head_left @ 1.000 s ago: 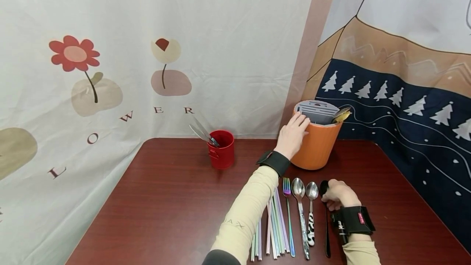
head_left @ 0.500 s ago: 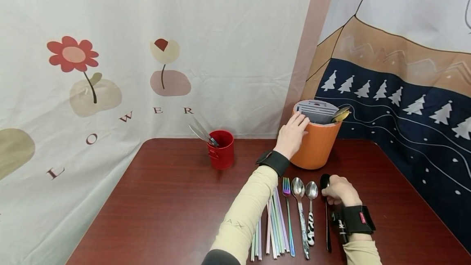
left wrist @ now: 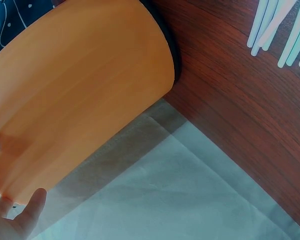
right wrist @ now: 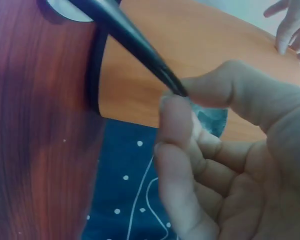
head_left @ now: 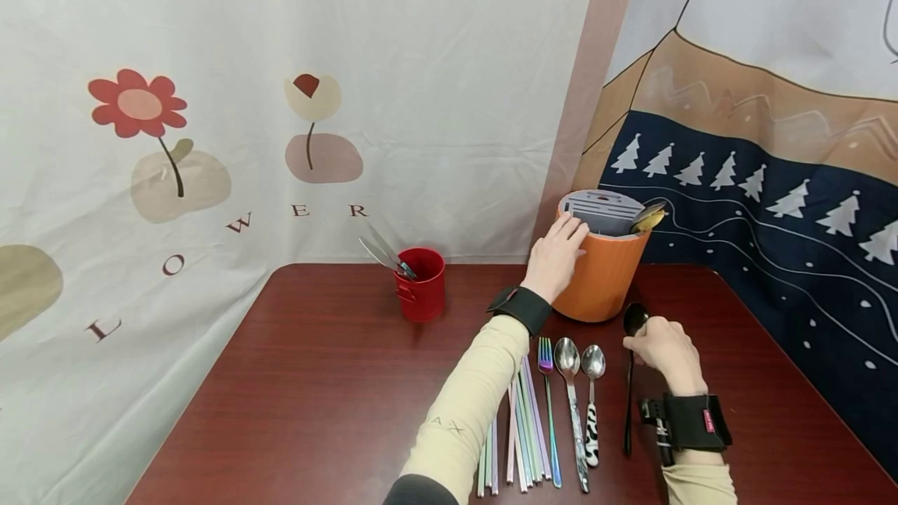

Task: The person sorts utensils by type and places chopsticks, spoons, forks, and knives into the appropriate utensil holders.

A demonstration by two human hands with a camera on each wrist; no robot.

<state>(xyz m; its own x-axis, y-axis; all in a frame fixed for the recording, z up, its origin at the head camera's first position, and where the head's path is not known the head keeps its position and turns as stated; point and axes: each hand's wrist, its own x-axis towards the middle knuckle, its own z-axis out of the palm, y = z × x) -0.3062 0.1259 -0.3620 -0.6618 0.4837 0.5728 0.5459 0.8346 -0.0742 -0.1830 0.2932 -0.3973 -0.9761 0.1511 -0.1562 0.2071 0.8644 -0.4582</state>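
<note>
A black spoon (head_left: 628,404) is pinched between the thumb and fingers of my right hand (head_left: 666,349), close below its dark bowl (head_left: 634,319). In the right wrist view its handle (right wrist: 135,45) runs up from the fingertips, and part of the bowl shows behind the hand. My left hand (head_left: 554,256) rests against the upper side of the orange container (head_left: 602,279), fingers reaching to its rim. This container has a grey slotted top, and a gold-coloured utensil (head_left: 648,220) sticks out at its right. The left wrist view shows only some of that hand's fingers, on the orange wall.
Left of the spoon lie a cow-patterned spoon (head_left: 592,411), a larger spoon (head_left: 571,396), a rainbow-coloured fork (head_left: 547,388) and several pastel chopsticks (head_left: 529,435), partly behind my left forearm. A red cup (head_left: 423,294) holding metal utensils stands farther left, near the table's back edge.
My right hand has moved forward and slightly right, carrying the black spoon toward the orange container. My left hand has stayed where it was.
</note>
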